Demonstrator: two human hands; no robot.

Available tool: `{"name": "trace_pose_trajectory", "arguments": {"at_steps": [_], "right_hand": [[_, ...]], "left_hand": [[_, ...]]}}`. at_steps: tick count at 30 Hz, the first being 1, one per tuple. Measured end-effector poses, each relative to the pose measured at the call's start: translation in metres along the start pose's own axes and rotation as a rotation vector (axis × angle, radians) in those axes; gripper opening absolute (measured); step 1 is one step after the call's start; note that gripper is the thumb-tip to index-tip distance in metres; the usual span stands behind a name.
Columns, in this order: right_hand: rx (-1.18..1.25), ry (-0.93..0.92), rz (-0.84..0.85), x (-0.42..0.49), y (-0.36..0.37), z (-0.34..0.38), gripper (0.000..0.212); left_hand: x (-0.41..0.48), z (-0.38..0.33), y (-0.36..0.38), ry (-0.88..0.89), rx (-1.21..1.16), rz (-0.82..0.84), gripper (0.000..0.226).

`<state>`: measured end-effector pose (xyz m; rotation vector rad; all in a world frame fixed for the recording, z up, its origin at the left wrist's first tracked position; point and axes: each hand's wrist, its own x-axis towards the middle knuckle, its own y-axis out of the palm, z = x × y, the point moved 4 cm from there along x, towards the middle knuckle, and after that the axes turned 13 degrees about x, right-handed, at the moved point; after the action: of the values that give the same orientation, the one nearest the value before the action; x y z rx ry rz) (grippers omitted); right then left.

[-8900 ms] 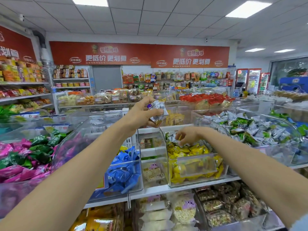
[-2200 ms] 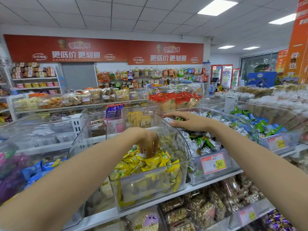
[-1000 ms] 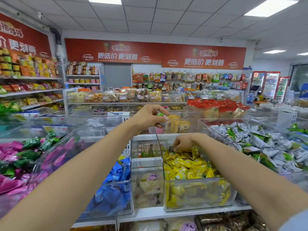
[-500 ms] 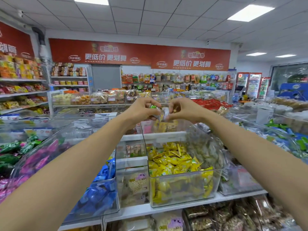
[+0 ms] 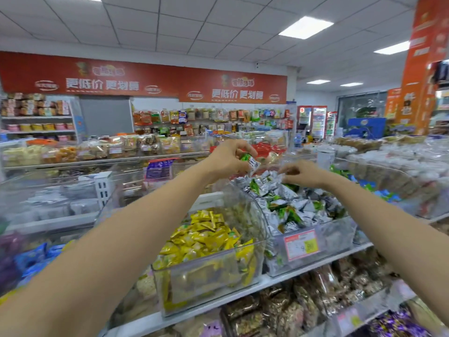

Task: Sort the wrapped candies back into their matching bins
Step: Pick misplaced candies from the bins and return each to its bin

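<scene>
left hand (image 5: 228, 159) pinches green-silver wrapped candy (image 5: 250, 162) just above back-left rim of clear plastic bin (image 5: 336, 237); right hand (image 5: 303, 175) over bin, grasp unclear.

1. The red banner (image 5: 145, 79) carries the white characters "更低价 更划算" twice, once on its left half and once on its right half.
2. The banner's white oval logos and yellow brand marks are too blurred to read.
3. Well below the banner's right end, a red-and-yellow price tag (image 5: 301, 244) sits on the clear candy bin (image 5: 340, 231). Its digits are smeared.
4. Right of the banner, the orange pillar (image 5: 418, 69) bears white characters that cannot be read.
5. Below the banner, the silver-and-green candy (image 5: 250, 162) pinched in the left hand (image 5: 228, 159) shows illegible dark print.
</scene>
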<state>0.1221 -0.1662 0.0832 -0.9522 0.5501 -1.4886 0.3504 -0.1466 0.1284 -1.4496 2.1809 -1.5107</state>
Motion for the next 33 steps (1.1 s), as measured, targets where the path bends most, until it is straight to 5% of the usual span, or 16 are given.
{"name": "trace_pose_trajectory", "arguments": {"at_steps": [3,7,12,14,17,19,22,26,28,29,33], "right_hand": [[0.002,0.031,0.098,-0.002,0.009,-0.009,0.043],[0.09,-0.171,-0.089,-0.014,0.001,0.016,0.042],[0.316,-0.45,-0.196,-0.036,-0.006,0.093,0.022],[0.37,-0.469,-0.005,-0.041,0.004,0.123,0.017],[0.257,-0.397,0.456,-0.05,0.045,0.161,0.019],[0.147,-0.238,0.717,-0.051,0.083,0.166,0.031],[-0.143,0.009,0.894,-0.055,0.134,0.16,0.053],[-0.308,0.005,0.842,-0.047,0.161,0.154,0.052],[-0.225,0.009,0.771,-0.043,0.162,0.151,0.034],[-0.183,-0.012,0.704,-0.041,0.16,0.152,0.022],[-0.239,-0.163,0.215,-0.029,0.136,0.158,0.025]], "left_hand": [[0.011,-0.003,0.026,0.056,0.202,0.121,0.035],[0.006,0.006,0.049,0.05,0.51,0.484,0.052],[-0.014,0.009,0.005,0.114,0.433,0.22,0.037],[-0.028,0.019,-0.02,0.053,0.41,0.188,0.027],[-0.061,0.038,-0.043,-0.047,0.372,0.401,0.016],[-0.084,0.05,-0.049,-0.082,0.39,0.49,0.017],[-0.111,0.062,-0.055,-0.053,0.422,0.39,0.016],[-0.142,0.071,-0.061,0.001,0.537,0.319,0.013],[-0.154,0.073,-0.062,0.01,0.621,0.3,0.02],[-0.158,0.073,-0.062,0.01,0.651,0.286,0.027],[-0.171,0.069,-0.065,0.009,0.683,0.259,0.038]]}}
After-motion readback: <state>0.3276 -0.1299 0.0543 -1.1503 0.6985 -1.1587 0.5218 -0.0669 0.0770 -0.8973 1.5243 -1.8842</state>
